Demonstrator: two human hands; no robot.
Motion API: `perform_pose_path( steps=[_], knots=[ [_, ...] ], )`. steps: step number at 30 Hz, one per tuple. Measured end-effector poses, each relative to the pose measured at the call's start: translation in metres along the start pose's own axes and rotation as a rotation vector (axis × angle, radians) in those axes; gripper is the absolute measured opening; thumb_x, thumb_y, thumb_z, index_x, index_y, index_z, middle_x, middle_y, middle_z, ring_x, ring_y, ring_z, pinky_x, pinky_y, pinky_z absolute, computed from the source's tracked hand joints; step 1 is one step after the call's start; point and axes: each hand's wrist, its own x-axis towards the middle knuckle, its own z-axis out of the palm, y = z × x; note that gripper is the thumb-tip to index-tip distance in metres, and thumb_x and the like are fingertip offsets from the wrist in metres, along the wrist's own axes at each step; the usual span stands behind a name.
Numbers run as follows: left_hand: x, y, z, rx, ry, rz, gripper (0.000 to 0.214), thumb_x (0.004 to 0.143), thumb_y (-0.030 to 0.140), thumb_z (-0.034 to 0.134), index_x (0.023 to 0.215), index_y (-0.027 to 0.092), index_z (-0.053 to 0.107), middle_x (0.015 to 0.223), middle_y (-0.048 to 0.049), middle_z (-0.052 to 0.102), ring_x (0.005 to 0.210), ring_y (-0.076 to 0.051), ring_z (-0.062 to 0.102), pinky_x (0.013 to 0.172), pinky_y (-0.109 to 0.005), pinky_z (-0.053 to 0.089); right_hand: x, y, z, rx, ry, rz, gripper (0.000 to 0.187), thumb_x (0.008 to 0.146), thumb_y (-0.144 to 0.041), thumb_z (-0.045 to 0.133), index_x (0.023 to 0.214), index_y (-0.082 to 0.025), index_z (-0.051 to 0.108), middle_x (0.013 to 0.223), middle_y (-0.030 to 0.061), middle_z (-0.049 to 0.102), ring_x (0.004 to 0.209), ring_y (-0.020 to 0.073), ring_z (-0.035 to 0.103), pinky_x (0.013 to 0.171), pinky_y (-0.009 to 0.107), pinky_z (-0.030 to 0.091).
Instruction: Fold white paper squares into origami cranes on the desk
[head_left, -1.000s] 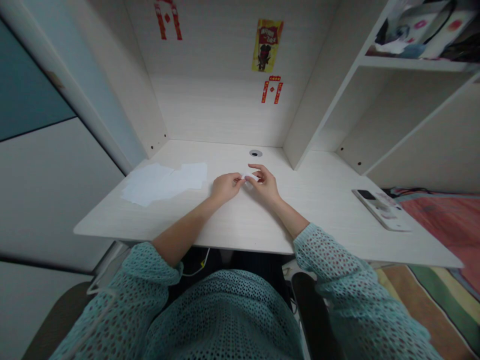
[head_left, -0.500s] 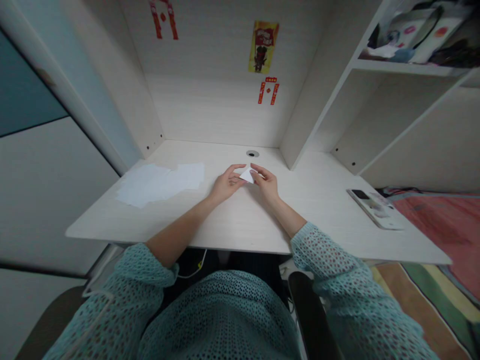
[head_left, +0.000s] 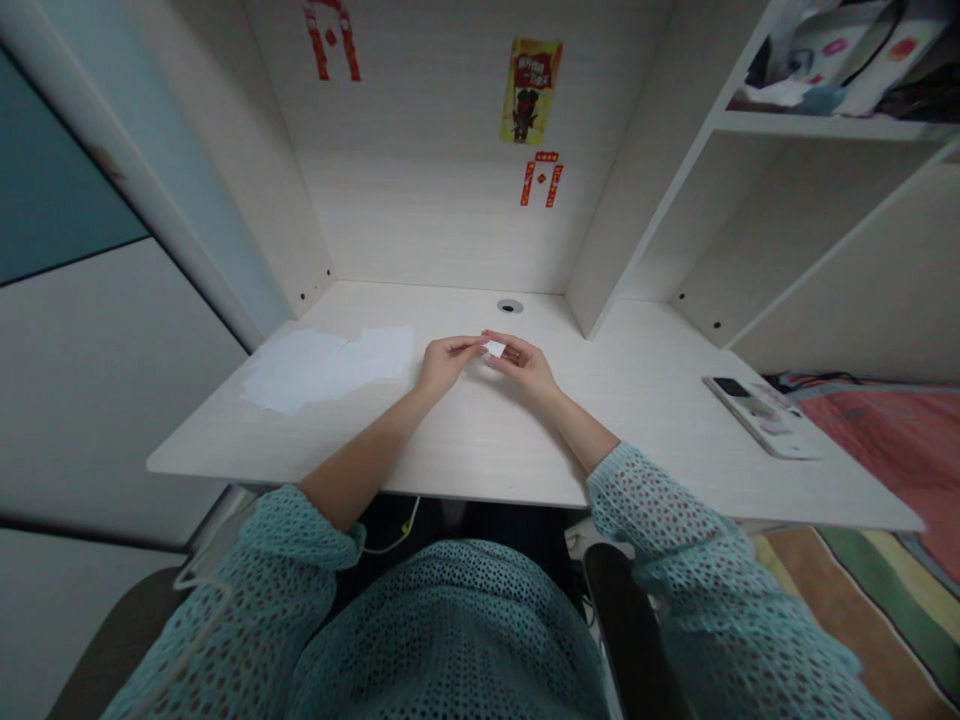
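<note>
Sleeves: loose-knit, turquoise (head_left: 660, 530); both forearms reach in over the front edge of the table (head_left: 480, 455).
Armrest: dark (head_left: 626, 625), below the front edge, right of the person's body.
Phone: pale with a dark patch at one end (head_left: 761, 418), lying near the table's right end, well apart from the hands.
Left hand: (head_left: 445, 363) fingers and thumb drawn narrow, tips pinching the left side of the small white paper (head_left: 495, 348).
Right hand: (head_left: 530, 369) fingers curved, thumb below; holds the same piece from the right, part of it showing between the fingers.
Small white paper: between the two sets of fingertips, nearer the back edge than the front; folds too small to read; cannot tell whether it touches the tabletop.
Loose sheets: white, overlapping (head_left: 322, 368), flat toward the table's back left corner, left of the left hand.
Cable hole: round (head_left: 510, 307), just in front of the back edge, beyond the hands.
Back panel: small red sticker set (head_left: 541, 180), with a yellow-and-red picture (head_left: 531, 92) above it.
</note>
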Motion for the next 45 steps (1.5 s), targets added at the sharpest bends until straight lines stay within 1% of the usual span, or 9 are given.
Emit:
perform_pose_path(
  steps=[6, 11, 13, 18, 22, 28, 35, 41, 45],
  knots=[
    [0.001, -0.002, -0.001, -0.043, -0.003, -0.071, 0.025, 0.068, 0.033, 0.069, 0.087, 0.017, 0.072, 0.096, -0.0087, 0.071, 0.094, -0.021, 0.064, 0.09, -0.036, 0.045, 0.0, 0.003, -0.001, -0.04, 0.067, 0.03, 0.046, 0.062, -0.038, 0.074, 0.105, -0.021, 0.068, 0.083, 0.003, 0.069, 0.064, 0.0132, 0.054, 0.064, 0.032, 0.048],
    [0.001, -0.002, -0.001, -0.054, 0.024, -0.097, 0.026, 0.067, 0.033, 0.069, 0.087, 0.017, 0.073, 0.091, -0.0084, 0.072, 0.088, -0.02, 0.065, 0.087, -0.035, 0.046, 0.001, 0.008, -0.004, -0.017, 0.032, -0.001, 0.052, 0.054, -0.033, 0.08, 0.103, -0.024, 0.068, 0.099, 0.0041, 0.069, 0.073, 0.0137, 0.058, 0.073, 0.034, 0.05],
    [0.001, -0.002, -0.001, -0.052, 0.024, -0.091, 0.025, 0.067, 0.033, 0.069, 0.086, 0.017, 0.073, 0.089, -0.008, 0.072, 0.086, -0.019, 0.065, 0.087, -0.035, 0.046, 0.002, 0.009, -0.004, -0.002, 0.034, -0.008, 0.048, 0.055, -0.033, 0.079, 0.101, -0.024, 0.069, 0.101, 0.005, 0.069, 0.078, 0.0154, 0.061, 0.076, 0.034, 0.05],
    [0.002, -0.004, -0.001, -0.048, -0.037, -0.08, 0.023, 0.066, 0.032, 0.07, 0.082, 0.016, 0.073, 0.091, -0.0084, 0.072, 0.088, -0.019, 0.065, 0.089, -0.035, 0.045, 0.003, 0.01, -0.005, 0.051, 0.173, 0.018, 0.022, 0.061, -0.035, 0.075, 0.079, -0.021, 0.073, 0.086, 0.0053, 0.072, 0.08, 0.0181, 0.065, 0.079, 0.035, 0.05],
    [0.001, -0.005, 0.001, -0.02, -0.019, -0.062, 0.021, 0.069, 0.031, 0.068, 0.083, 0.016, 0.073, 0.09, -0.0081, 0.072, 0.086, -0.019, 0.065, 0.086, -0.034, 0.047, 0.003, 0.012, -0.003, 0.047, 0.24, 0.049, 0.022, 0.058, -0.037, 0.077, 0.072, -0.02, 0.072, 0.078, 0.0047, 0.072, 0.074, 0.0181, 0.066, 0.075, 0.034, 0.051],
    [-0.003, -0.002, 0.005, 0.045, 0.05, -0.023, 0.022, 0.072, 0.032, 0.065, 0.087, 0.018, 0.073, 0.092, -0.0073, 0.072, 0.085, -0.019, 0.065, 0.084, -0.033, 0.048, 0.003, 0.014, 0.003, 0.078, 0.334, 0.089, 0.027, 0.055, -0.039, 0.078, 0.07, -0.019, 0.07, 0.072, 0.0041, 0.071, 0.064, 0.0156, 0.062, 0.063, 0.031, 0.05],
    [0.0, -0.009, 0.004, 0.009, 0.068, -0.076, 0.028, 0.07, 0.034, 0.068, 0.092, 0.018, 0.072, 0.096, -0.0078, 0.071, 0.088, -0.02, 0.064, 0.081, -0.033, 0.049, 0.003, 0.016, 0.002, 0.105, 0.299, 0.085, 0.026, 0.055, -0.038, 0.078, 0.07, -0.019, 0.069, 0.076, 0.0038, 0.071, 0.07, 0.0159, 0.063, 0.072, 0.032, 0.05],
    [0.001, -0.01, 0.005, -0.072, 0.1, -0.135, 0.031, 0.068, 0.034, 0.07, 0.094, 0.017, 0.072, 0.098, -0.0077, 0.071, 0.091, -0.02, 0.064, 0.085, -0.036, 0.05, 0.001, 0.014, 0.003, 0.087, 0.275, 0.081, 0.027, 0.059, -0.041, 0.076, 0.076, -0.02, 0.071, 0.076, 0.004, 0.071, 0.066, 0.0151, 0.061, 0.065, 0.03, 0.049],
    [0.001, -0.009, 0.006, -0.086, 0.137, -0.173, 0.034, 0.067, 0.034, 0.071, 0.096, 0.017, 0.071, 0.1, -0.0077, 0.07, 0.091, -0.02, 0.064, 0.088, -0.037, 0.05, 0.001, 0.012, 0.004, 0.028, 0.283, 0.047, 0.025, 0.062, -0.043, 0.072, 0.071, -0.02, 0.071, 0.072, 0.0034, 0.07, 0.068, 0.016, 0.061, 0.07, 0.032, 0.049]
  ],
)
